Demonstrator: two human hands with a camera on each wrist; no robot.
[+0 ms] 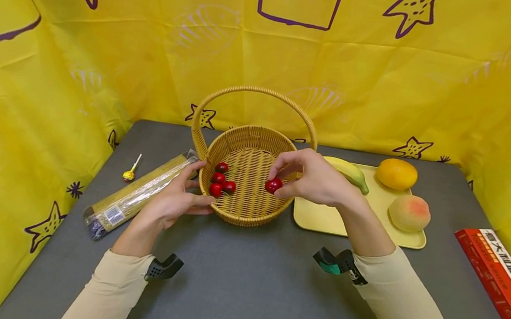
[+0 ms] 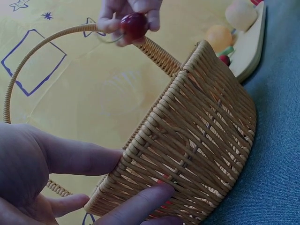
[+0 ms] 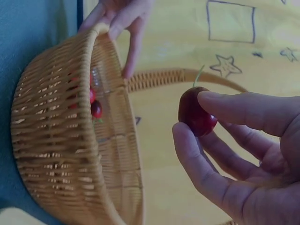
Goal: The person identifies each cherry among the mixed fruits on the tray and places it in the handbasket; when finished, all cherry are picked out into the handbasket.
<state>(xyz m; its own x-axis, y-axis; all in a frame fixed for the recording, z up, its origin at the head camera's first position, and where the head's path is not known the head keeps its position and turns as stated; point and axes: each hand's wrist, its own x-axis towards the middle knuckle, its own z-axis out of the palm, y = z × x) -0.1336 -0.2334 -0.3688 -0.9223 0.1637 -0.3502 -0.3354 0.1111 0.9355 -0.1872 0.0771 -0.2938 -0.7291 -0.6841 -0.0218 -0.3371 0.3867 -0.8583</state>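
Evidently, I have the right grip (image 1: 312, 177) pinching one small cherry (image 1: 273, 185) by fingertips, likely for delicacy, over three o'clock of the basket (image 1: 243, 218); the left grip (image 1: 174, 198), fingers spread, touches nine o'clock, presumably steadying it.

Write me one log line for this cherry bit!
right hand: pinches cherry above basket | left hand: touches basket side | inside basket: four cherries

In the head view, the cloth (image 1: 107, 48) is brightly, evenly lit; both wrist views are dimmer and hazier. Glare is caught by the wrapper (image 1: 137, 200), small highlights by the cherry (image 3: 191, 108). Soft shadows are cast on the table (image 1: 240, 289). The peach (image 2: 241, 16) is slightly blurred.
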